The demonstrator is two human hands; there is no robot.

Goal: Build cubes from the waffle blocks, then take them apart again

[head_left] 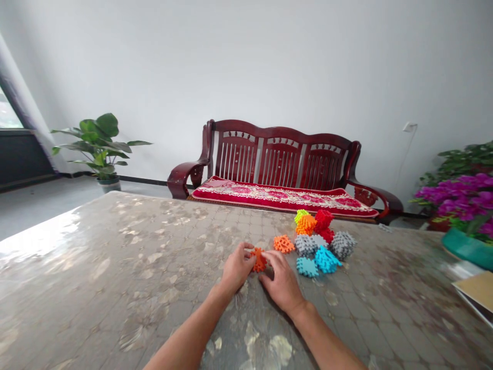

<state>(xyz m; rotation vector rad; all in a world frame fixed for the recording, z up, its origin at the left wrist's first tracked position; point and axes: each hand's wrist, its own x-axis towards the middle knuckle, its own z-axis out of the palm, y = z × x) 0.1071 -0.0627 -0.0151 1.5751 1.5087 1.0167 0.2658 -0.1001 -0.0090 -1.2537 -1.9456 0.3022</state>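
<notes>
An orange interlocking puzzle tile with toothed edges is between my two hands above the patterned table cover. My left hand pinches its left edge with thumb and fingers. On the opposite edge, the fingertips of my right hand close on the tile, with the thumb lower down. Just beyond my right hand lies another orange tile. Beside it are piled stacks of similar tiles: grey, blue, red, lighter orange and yellow-green. A teal tile lies nearest me.
A floral cover lies over the wide table. Behind it stands a dark red wooden bench with a red cushion. Purple flowers in a green planter and a brown book-like item are at the right edge.
</notes>
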